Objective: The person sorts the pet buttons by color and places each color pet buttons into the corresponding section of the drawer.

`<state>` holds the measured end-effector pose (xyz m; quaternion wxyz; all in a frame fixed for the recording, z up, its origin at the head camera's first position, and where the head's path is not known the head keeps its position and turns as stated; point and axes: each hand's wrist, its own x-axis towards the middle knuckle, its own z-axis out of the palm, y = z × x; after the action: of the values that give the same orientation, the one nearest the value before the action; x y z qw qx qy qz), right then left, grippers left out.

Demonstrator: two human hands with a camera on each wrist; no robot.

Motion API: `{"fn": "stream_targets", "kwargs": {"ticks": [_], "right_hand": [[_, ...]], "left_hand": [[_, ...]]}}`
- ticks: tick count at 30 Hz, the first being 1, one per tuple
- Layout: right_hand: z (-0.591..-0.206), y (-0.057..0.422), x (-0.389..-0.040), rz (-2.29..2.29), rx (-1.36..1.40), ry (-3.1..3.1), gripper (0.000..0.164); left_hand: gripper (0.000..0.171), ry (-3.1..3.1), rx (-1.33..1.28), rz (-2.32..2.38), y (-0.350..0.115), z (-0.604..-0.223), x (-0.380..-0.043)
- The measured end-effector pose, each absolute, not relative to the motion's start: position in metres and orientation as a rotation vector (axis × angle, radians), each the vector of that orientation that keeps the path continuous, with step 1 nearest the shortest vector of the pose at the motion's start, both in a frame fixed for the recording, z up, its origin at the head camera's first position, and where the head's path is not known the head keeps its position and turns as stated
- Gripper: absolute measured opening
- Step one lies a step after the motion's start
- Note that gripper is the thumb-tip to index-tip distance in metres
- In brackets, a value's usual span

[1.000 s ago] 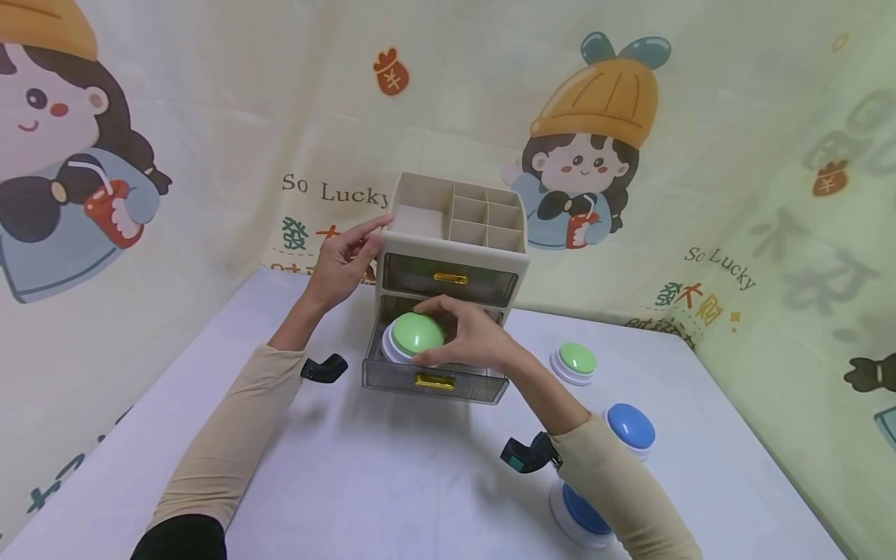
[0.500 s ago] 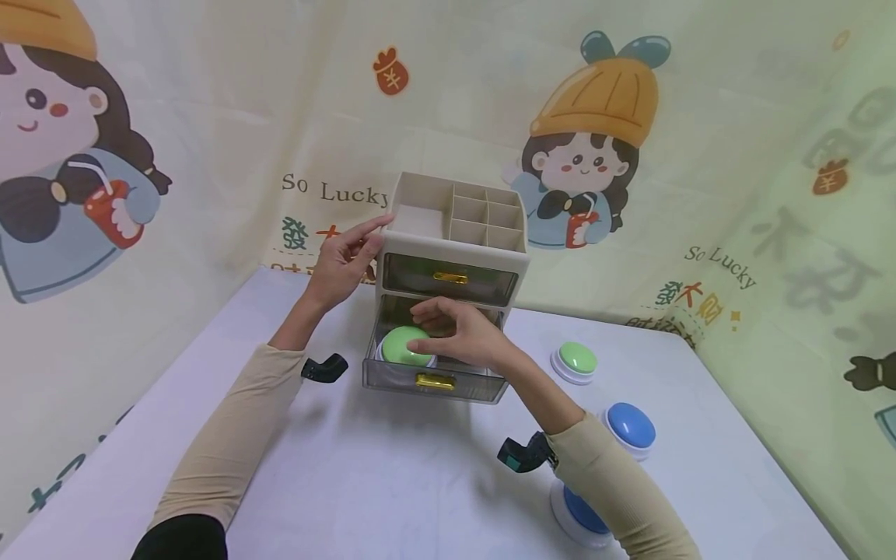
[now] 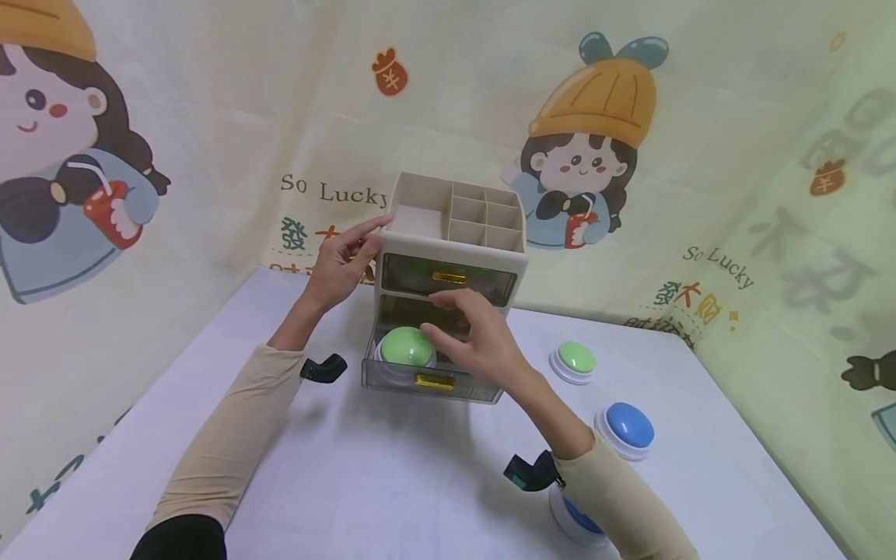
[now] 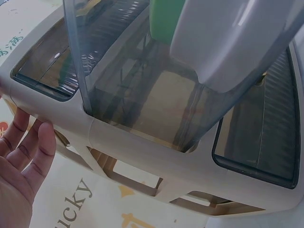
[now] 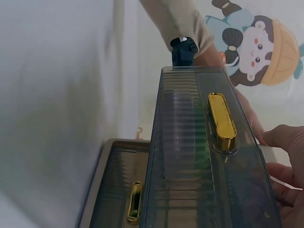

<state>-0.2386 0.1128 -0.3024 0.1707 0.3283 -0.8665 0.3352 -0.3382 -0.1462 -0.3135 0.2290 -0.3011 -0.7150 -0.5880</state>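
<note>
A white desktop organizer (image 3: 455,246) stands at the back of the table, its middle smoky drawer (image 3: 465,389) pulled out. Inside that drawer, at its left, lies a push button with a green dome (image 3: 406,347) and a white base. My left hand (image 3: 341,266) rests its fingers against the organizer's upper left side; the left wrist view shows the fingertips (image 4: 46,135) on the side edge. Over the drawer's right part hovers my right hand (image 3: 483,340), thumb and fingers spread apart, holding nothing. Its thumb is close beside the green dome.
To the right on the white table stand another green button (image 3: 577,359), a blue button (image 3: 630,426), and a second blue one (image 3: 577,521) partly hidden by the right sleeve. The drawer has a gold handle (image 5: 222,121). A printed cloth hangs behind.
My right hand has let go of the green button, which now sits lower in the drawer. That hand has then risen slightly and drawn right. The left hand has stayed in place.
</note>
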Motion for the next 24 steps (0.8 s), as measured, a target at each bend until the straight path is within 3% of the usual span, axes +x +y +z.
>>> {"fn": "stream_targets", "kwargs": {"ticks": [24], "right_hand": [[-0.304, 0.154, -0.212, 0.932, 0.893, -2.335, 0.041]], "left_hand": [[0.04, -1.969, -0.824, -1.633, -0.146, -0.313, -0.336]]}}
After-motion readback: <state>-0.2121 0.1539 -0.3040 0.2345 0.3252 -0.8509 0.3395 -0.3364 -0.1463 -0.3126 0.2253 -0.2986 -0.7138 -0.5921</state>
